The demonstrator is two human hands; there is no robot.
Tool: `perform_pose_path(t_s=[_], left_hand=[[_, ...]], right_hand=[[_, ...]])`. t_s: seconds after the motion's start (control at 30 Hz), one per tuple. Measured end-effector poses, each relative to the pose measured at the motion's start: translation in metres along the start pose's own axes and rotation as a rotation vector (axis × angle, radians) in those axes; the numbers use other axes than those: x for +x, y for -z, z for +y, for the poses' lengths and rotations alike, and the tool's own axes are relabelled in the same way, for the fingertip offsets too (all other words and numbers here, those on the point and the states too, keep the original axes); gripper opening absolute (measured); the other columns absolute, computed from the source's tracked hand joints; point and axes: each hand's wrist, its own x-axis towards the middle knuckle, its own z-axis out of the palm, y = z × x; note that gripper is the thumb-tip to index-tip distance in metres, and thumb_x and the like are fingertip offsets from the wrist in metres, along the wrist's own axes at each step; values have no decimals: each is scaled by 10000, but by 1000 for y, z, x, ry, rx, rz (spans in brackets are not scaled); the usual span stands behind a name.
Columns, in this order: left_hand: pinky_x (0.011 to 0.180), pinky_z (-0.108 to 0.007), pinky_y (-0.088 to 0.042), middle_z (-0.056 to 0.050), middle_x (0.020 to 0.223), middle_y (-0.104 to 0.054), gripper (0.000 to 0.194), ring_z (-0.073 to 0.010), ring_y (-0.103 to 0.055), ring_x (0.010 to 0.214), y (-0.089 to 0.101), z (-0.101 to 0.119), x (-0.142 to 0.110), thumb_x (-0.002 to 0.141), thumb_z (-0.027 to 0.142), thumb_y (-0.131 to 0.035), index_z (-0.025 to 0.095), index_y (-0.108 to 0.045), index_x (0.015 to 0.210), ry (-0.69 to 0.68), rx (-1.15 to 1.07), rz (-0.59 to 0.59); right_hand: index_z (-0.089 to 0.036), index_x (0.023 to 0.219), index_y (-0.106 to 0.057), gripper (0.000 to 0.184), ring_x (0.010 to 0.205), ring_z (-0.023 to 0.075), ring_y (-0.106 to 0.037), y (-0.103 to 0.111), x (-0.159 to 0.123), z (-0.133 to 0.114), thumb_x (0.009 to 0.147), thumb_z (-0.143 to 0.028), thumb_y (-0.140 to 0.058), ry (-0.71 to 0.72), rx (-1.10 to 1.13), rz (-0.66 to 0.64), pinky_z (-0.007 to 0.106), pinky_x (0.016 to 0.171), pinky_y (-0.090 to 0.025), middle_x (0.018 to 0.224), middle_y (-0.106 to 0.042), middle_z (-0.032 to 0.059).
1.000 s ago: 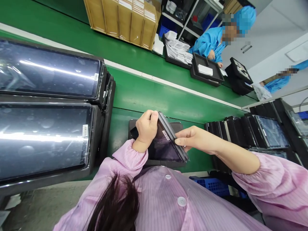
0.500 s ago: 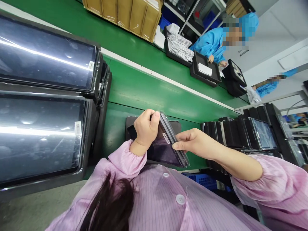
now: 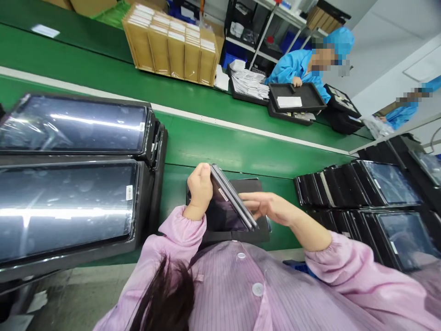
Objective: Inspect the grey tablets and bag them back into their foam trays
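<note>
My left hand is closed around the upper left end of a small stack of tablet screens. The stack is tilted, its dark glass facing left and a small white label showing near the edge. On its other side is my right hand, with fingers stretched out and their tips at the back of the stack; whether they press on it I cannot tell. Under the stack, a black foam tray lies on the green bench.
Large film-covered screens in black trays stand at left. Rows of upright screens in black holders fill the right. Beyond a white strip are a cardboard divider box, white papers, and a co-worker in blue handling a black tray.
My right hand has loosened from the stack's edge, fingers now extended behind it. My left hand still grips the stack. The co-worker's black tray is now raised, and the camera view has shifted.
</note>
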Motion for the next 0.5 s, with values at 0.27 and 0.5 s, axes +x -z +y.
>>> perform_pose_path(t_s=[0.27, 0.5], left_hand=[[712, -275, -423, 5, 661, -575, 342, -174, -531, 725, 26, -21, 13, 579, 530, -647, 207, -547, 631, 220, -88, -209], [575, -301, -429, -14, 527, -558, 581, -164, -503, 545, 21, -8, -32, 561, 766, -537, 186, -552, 550, 350, -48, -227]], right_hand=[[-182, 642, -616, 214, 747, 246, -652, -66, 32, 77, 782, -343, -610, 27, -646, 476, 327, 723, -480, 669, -659, 63], [-193, 700, -541, 177, 565, 161, -562, -56, -1, 7, 767, -357, -550, 323, -715, 621, 247, 555, -416, 615, -600, 12]])
